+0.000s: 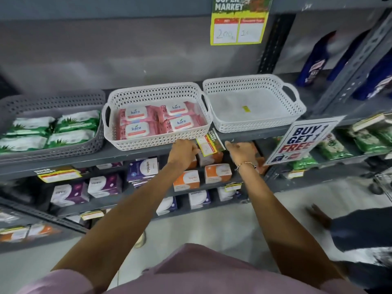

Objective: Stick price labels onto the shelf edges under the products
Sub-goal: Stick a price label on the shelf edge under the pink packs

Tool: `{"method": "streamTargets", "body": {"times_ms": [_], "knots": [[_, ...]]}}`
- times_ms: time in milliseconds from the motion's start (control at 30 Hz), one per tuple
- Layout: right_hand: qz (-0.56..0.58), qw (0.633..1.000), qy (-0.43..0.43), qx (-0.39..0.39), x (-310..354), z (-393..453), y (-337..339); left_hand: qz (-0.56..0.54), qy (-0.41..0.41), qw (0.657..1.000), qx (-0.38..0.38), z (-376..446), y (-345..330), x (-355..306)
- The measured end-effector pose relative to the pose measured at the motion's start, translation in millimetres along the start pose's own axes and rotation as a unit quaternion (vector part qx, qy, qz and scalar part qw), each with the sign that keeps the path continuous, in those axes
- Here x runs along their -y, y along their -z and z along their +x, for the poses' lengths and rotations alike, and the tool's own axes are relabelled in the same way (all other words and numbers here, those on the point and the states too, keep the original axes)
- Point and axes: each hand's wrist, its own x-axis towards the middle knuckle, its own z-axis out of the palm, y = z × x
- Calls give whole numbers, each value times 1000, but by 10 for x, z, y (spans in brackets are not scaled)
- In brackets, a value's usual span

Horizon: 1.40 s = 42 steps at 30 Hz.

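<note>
Yellow and red, the price label (210,144) sits tilted at the front edge of the grey shelf (127,154), just below the right corner of the white basket (158,115) of pink wipe packs (135,127). The left hand (184,150) has its grip curled against the label's left end, apparently pinching or pressing it; the right hand (240,150) hovers just beside the label's right end, fingers loosely spread and holding nothing. The label looks not yet flat on the edge, so this one seems mid-placement. Other labels already sit on shelf edges: one at the far left of the same shelf (59,175), and others on lower edges (233,186). The empty white basket (254,102) to the right shows no label beneath it, though a "buy 1 get 1 free" sign (302,143) hangs at that end. Several edges probably remain.
</note>
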Motion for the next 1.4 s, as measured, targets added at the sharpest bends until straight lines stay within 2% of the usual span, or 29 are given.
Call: {"method": "streamTargets", "body": {"times_ms": [133,367,500,667,833,1033,1200,1300,1400], "knots": [[14,998,-43,42,17,33,-5,-18,-29,999,2,121,41,-106],[37,995,-53,73,18,105,4,-12,-45,999,-13,251,97,-238],[-39,994,-22,100,-5,173,193,-30,-34,999,-19,265,28,-229],[-187,974,76,101,-22,248,406,-45,-43,998,-34,284,11,-308],[-239,962,104,87,51,263,397,-49,-44,997,-39,266,2,-276],[-179,972,131,83,105,194,190,-50,-45,994,-89,124,30,-55],[-81,974,155,142,104,138,14,-103,-9,980,-170,-28,50,183],[-65,970,154,176,99,99,-120,-131,26,975,-176,-158,41,328],[-53,973,154,162,111,63,-281,-152,63,972,-168,-272,30,489]]}}
